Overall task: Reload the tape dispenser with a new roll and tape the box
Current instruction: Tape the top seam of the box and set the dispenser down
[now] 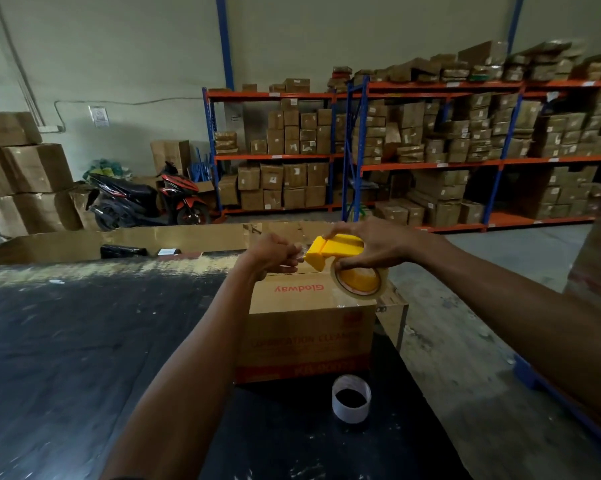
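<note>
Tape dispenser point(337, 251), yellow plastic with a fresh clear roll point(359, 282) seated on its hub, is held in the air just above the far top edge of the cardboard box point(306, 327), which stands on the dark, scuffed desk point(84, 341). From the head view, the right hand point(371, 245) wraps over the dispenser's body, fingers curled down around the roll side, gripping it firmly. The left hand point(274, 252) is closed in a pinch right at the dispenser's mouth, apparently on the free end of the tape, though the film is so clear that I cannot see the strip itself with certainty. The box flaps are closed, with red lettering on top and on the near side. Nearer the person, a bare cardboard core point(351, 398) stands upright on the desk, apart from the box. Behind it all are shelves of cartons point(430, 140) and a parked scooter point(146, 199). I'd judge the dispenser light and rigid, best held by its body as now; the tape end is thin, sticky and prone to folding on itself, so it wants a pinch at the very tip and steady tension. The box looks stiff enough to press against.
</note>
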`<state>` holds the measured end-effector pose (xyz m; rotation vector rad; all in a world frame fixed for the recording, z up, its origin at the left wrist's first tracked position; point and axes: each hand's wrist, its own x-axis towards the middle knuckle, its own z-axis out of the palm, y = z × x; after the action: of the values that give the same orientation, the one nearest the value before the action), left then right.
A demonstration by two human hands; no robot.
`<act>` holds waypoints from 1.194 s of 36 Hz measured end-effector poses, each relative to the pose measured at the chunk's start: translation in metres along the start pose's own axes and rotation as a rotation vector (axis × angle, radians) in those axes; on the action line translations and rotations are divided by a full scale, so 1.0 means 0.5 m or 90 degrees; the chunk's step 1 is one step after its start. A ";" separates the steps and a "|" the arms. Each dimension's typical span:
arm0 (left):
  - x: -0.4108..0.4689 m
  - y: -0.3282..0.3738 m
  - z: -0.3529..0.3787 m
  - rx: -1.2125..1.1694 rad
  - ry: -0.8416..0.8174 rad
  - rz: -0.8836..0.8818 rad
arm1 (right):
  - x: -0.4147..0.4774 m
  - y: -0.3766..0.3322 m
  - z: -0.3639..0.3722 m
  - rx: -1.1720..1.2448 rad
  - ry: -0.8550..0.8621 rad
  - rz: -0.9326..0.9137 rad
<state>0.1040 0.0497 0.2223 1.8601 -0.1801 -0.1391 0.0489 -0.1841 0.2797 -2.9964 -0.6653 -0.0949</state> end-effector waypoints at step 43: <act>0.333 -0.134 0.157 0.444 -0.056 0.229 | 0.085 0.036 0.129 0.121 -0.031 0.257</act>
<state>0.2561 -0.0369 0.1347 2.4725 -0.6897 0.1081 0.0976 -0.1772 0.2178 -2.8851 -0.0568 0.0613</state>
